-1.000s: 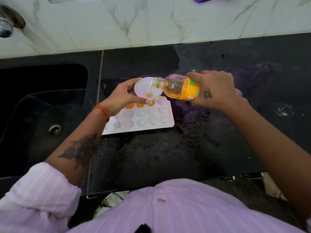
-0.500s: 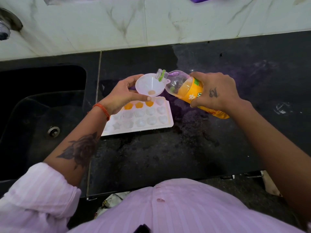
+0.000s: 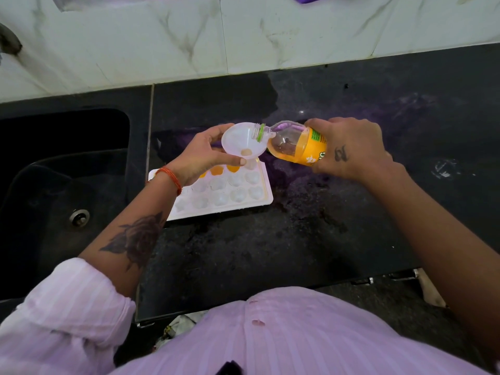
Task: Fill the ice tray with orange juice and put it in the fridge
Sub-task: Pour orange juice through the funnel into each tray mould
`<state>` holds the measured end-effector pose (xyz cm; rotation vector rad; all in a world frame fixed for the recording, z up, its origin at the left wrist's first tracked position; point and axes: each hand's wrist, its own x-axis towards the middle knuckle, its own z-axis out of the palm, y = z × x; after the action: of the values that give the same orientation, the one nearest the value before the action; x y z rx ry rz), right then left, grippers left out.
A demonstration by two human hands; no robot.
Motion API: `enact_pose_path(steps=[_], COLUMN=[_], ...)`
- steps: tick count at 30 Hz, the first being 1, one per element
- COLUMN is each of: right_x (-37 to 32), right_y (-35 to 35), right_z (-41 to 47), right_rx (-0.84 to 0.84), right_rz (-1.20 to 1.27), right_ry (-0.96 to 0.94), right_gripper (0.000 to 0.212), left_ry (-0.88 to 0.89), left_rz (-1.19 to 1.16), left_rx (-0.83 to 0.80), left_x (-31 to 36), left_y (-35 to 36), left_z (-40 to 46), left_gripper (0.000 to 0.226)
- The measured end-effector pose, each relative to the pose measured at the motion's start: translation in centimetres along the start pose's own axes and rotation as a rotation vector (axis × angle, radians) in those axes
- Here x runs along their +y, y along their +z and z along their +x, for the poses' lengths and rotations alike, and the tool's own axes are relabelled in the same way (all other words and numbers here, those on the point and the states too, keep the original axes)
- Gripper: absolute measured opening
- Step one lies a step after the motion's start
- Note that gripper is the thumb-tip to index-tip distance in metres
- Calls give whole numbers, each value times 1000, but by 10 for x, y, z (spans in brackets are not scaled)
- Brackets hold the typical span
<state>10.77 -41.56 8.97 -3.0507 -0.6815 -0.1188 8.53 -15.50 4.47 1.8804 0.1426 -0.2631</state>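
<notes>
A white ice tray lies on the black counter, with orange juice in three cells of its far row and the other cells pale. My left hand grips a white funnel above the tray's far right corner. My right hand holds a clear juice bottle with an orange label, tipped to the left with its open mouth over the funnel's rim. A little juice sits low in the bottle. My left wrist hides part of the tray's left side.
A dark sink with a drain lies left of the counter. A marble-patterned tiled wall rises behind. The counter's front edge runs just before my lilac shirt.
The funnel shifted right along the tray's far row, from the third cell to the corner cell. The bottle was raised off the funnel, then tipped back toward its rim.
</notes>
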Motion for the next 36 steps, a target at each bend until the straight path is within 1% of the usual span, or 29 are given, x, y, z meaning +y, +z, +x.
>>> enact_pose_path(steps=[13, 19, 26, 30, 36], right_x=[1, 1, 1, 1, -4], right_y=[-3, -5, -5, -5, -4], right_z=[-2, -3, -3, -4, -5], right_rx=[21, 7, 9, -7, -51], right_rz=[-97, -113, -102, -18, 159], right_ry=[-5, -2, 6, 22, 82], right_gripper=[61, 61, 61, 65, 81], left_ry=[-10, -9, 4, 12, 27], left_rz=[15, 16, 16, 8, -19], left_rx=[-5, -6, 0, -8, -10], left_x=[1, 0, -1, 0, 2], left_y=[6, 6, 7, 6, 3], left_z=[0, 1, 2, 2, 0], left_gripper=[68, 65, 68, 70, 69])
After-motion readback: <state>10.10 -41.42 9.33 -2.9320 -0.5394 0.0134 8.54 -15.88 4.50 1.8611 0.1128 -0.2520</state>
